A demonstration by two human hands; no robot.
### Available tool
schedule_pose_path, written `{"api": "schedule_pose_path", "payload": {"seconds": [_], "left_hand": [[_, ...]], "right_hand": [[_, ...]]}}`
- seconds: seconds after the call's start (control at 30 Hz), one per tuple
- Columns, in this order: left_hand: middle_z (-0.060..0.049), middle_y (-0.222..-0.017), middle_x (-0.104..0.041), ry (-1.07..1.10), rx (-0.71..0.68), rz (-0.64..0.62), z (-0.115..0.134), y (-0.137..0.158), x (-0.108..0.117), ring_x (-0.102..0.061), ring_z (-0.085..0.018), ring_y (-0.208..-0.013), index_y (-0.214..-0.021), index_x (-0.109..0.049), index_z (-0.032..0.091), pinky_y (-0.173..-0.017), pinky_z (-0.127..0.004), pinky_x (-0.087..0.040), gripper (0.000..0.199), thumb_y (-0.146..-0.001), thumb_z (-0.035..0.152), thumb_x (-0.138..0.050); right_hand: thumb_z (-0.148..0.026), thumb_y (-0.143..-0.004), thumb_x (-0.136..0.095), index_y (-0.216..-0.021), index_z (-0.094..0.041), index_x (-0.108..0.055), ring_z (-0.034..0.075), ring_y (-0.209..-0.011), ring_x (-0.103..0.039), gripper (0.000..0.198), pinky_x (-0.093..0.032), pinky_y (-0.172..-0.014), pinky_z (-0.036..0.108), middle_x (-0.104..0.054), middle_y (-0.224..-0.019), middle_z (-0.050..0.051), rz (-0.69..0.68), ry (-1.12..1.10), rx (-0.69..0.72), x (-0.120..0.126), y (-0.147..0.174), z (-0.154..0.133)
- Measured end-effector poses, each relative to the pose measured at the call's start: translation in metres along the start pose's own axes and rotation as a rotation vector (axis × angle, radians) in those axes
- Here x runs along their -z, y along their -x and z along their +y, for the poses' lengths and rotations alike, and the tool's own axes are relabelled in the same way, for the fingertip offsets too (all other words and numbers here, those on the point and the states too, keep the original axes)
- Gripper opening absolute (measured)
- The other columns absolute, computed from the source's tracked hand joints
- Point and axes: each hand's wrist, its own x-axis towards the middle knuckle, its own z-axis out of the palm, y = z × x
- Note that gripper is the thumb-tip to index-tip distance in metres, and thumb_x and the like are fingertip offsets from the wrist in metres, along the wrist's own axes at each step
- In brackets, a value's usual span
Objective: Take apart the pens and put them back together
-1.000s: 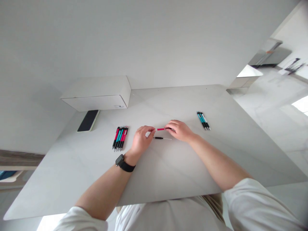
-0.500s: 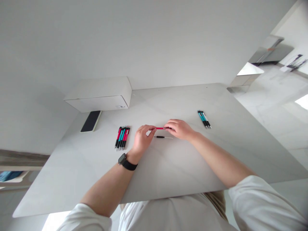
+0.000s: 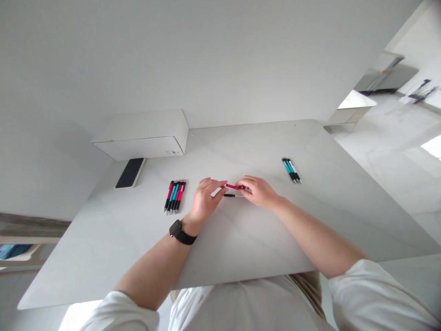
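Note:
My right hand (image 3: 257,190) pinches a red pen barrel (image 3: 231,186) over the middle of the table. The barrel slants a little, its left end pointing at the fingertips of my left hand (image 3: 206,196). Thumb and fingers of that left hand are drawn together at this end; whatever they hold is too small to make out. Just below the barrel, a black pen grip with a thin pale refill (image 3: 230,195) lies on the table, its right part hidden by my right hand.
Several red and teal pens (image 3: 175,196) lie in a row left of my hands. A few teal and white pens (image 3: 291,170) rest at the right. A phone (image 3: 130,173) lies by a white box (image 3: 144,135) at the back left of the table (image 3: 241,243).
The red barrel has tilted, its right end now lower, and shifted slightly right. My right hand has moved slightly down, partly covering the refill on the table.

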Motion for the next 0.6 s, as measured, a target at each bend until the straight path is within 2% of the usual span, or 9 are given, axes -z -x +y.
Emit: {"api": "schedule_pose_path", "payload": {"seconds": [0.13, 0.27, 0.33, 0.5, 0.6], "left_hand": [[-0.007, -0.113, -0.075, -0.044, 0.005, -0.096, -0.006, -0.001, 0.000, -0.068, -0.025, -0.108, -0.123, -0.072, 0.028, -0.106, -0.045, -0.049, 0.029, -0.095, 0.037, -0.072], [-0.007, -0.121, -0.071, -0.159, -0.048, -0.229, -0.014, 0.000, -0.003, -0.064, -0.028, -0.115, -0.113, -0.076, 0.032, -0.118, -0.053, -0.037, 0.026, -0.088, 0.037, -0.079], [-0.006, -0.123, -0.070, -0.187, -0.067, -0.271, -0.016, 0.001, -0.005, -0.063, -0.028, -0.118, -0.107, -0.077, 0.033, -0.120, -0.056, -0.032, 0.019, -0.088, 0.032, -0.078], [-0.005, -0.118, -0.072, -0.185, -0.072, -0.322, -0.014, 0.003, -0.009, -0.063, -0.026, -0.116, -0.101, -0.076, 0.031, -0.122, -0.055, -0.031, 0.013, -0.092, 0.024, -0.069], [-0.004, -0.108, -0.075, -0.144, -0.051, -0.286, -0.012, 0.002, -0.008, -0.065, -0.025, -0.108, -0.105, -0.073, 0.029, -0.121, -0.054, -0.032, 0.013, -0.097, 0.025, -0.064]], "right_hand": [[-0.035, -0.097, -0.064, -0.107, -0.026, -0.069, 0.021, -0.096, -0.071, 0.014, -0.056, -0.091, 0.037, -0.075, -0.106, 0.006, 0.143, -0.270, -0.144, -0.010, 0.001, 0.011], [-0.048, -0.094, -0.068, -0.106, -0.024, -0.065, 0.022, -0.102, -0.072, 0.027, -0.057, -0.095, 0.040, -0.075, -0.109, 0.006, 0.201, -0.675, -0.333, -0.010, 0.003, 0.026], [-0.051, -0.092, -0.070, -0.105, -0.023, -0.064, 0.022, -0.105, -0.071, 0.031, -0.057, -0.096, 0.041, -0.075, -0.110, 0.007, 0.218, -0.797, -0.389, -0.008, 0.004, 0.031], [-0.052, -0.090, -0.071, -0.106, -0.024, -0.063, 0.022, -0.105, -0.070, 0.033, -0.058, -0.093, 0.039, -0.074, -0.111, 0.007, 0.255, -0.846, -0.435, -0.002, 0.004, 0.037], [-0.052, -0.093, -0.066, -0.107, -0.024, -0.063, 0.022, -0.105, -0.070, 0.031, -0.058, -0.091, 0.038, -0.074, -0.111, 0.006, 0.249, -0.794, -0.434, -0.001, 0.005, 0.043]]}}
